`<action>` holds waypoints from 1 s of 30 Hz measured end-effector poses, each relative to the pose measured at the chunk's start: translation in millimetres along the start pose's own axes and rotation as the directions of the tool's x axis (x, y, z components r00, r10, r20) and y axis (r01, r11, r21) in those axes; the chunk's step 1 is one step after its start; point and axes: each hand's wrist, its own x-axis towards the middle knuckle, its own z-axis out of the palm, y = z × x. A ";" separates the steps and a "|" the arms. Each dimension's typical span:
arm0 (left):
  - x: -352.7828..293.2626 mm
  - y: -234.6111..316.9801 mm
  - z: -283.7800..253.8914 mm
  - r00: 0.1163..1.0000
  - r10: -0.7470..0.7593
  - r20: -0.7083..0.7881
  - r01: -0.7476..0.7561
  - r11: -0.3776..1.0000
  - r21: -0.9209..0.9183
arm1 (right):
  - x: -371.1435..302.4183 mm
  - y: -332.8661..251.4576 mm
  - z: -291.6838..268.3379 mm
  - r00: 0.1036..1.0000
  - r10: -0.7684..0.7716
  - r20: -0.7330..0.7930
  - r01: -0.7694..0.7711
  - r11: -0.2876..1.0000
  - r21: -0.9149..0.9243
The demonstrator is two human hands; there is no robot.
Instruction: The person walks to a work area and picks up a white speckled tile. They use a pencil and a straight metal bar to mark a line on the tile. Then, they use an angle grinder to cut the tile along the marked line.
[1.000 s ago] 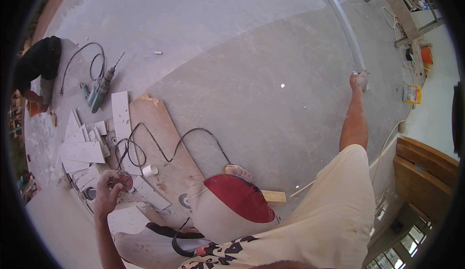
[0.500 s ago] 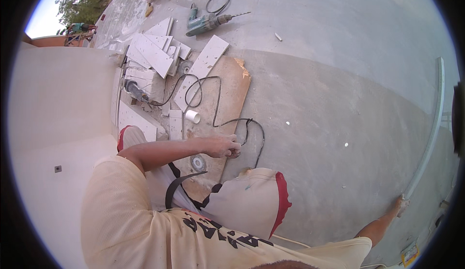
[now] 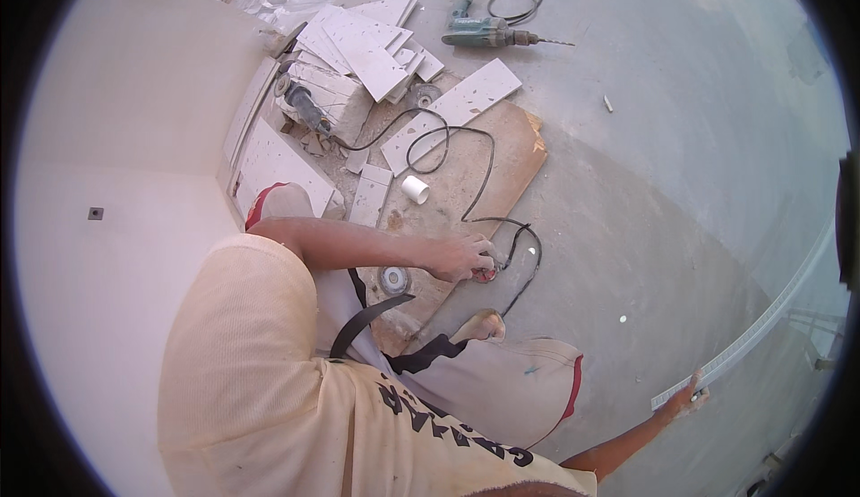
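My left hand [image 3: 459, 258] reaches over the edge of a brown board [image 3: 515, 139]. Its fingers are closed round a small reddish thing [image 3: 485, 275], mostly hidden by them. At the lower right my right hand [image 3: 688, 398], arm stretched out, grips a long pale strip [image 3: 761, 329] near its near end. The strip runs up and away along the right side and bends with the picture's rim. A black cord [image 3: 488, 170] passes close to my left hand, and a round disc [image 3: 393, 279] lies on the board beside my forearm.
Cut white boards [image 3: 363, 45] are piled at the upper left, beside an angle grinder [image 3: 306, 105] resting on a pale block. A green drill [image 3: 488, 33] with a long bit lies on the grey floor. A white pipe piece [image 3: 415, 189] stands near the cord. A white wall [image 3: 134, 139] is at the left.
The view has shifted, so the boards and tools appear farther right. My right hand and the strip's near end have come left and nearer my body. My left hand stays closed near the board's edge.
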 end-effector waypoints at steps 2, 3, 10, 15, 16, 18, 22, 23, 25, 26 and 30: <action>-11.5 -6.8 -19.3 0.998 -0.045 0.039 0.045 0.999 0.013 | -49.5 -42.9 -1.3 0.999 -0.046 -0.013 0.047 0.991 0.125; -17.8 -13.5 -29.3 0.994 -0.078 0.075 0.079 0.997 -0.003 | -72.0 -63.1 -3.3 0.997 -0.071 -0.021 0.073 0.980 0.183; -125.2 -41.5 -126.3 0.987 -0.143 -0.073 0.147 0.988 0.056 | -192.5 -217.3 -28.5 0.952 -0.302 -0.046 0.299 0.890 0.344; -235.7 -72.7 -195.9 0.875 -0.216 -0.433 0.259 0.965 0.042 | -264.5 -328.0 -23.5 0.791 -0.612 0.003 0.505 0.656 0.561; -258.7 -79.9 -206.6 0.824 -0.217 -0.524 0.267 0.963 0.021 | -281.6 -350.7 -22.4 0.749 -0.663 0.024 0.535 0.626 0.567; -309.6 -94.9 -216.6 0.692 -0.239 -0.681 0.285 0.957 -0.046 | -326.0 -396.9 -19.0 0.645 -0.759 0.087 0.587 0.565 0.579; -404.2 -135.7 -203.1 0.343 -0.254 -0.904 0.171 0.964 -0.206 | -411.8 -465.5 4.1 0.409 -0.890 0.203 0.659 0.442 0.609; -424.7 -147.8 -193.5 0.251 -0.265 -0.931 0.152 0.961 -0.233 | -432.8 -478.9 10.6 0.354 -0.908 0.223 0.681 0.414 0.605; -461.2 -161.7 -172.6 0.083 -0.337 -0.938 0.131 0.937 -0.325 | -477.8 -502.7 23.1 0.257 -0.913 0.319 0.683 0.404 0.609; -478.4 -171.3 -162.1 0.005 -0.386 -0.922 0.122 0.916 -0.383 | -501.4 -512.8 31.0 0.201 -0.908 0.368 0.684 0.399 0.610; -541.4 -221.9 -108.3 -0.327 -0.482 -0.813 0.092 0.840 -0.535 | -572.3 -524.0 70.9 -0.060 -0.903 0.426 0.753 0.239 0.613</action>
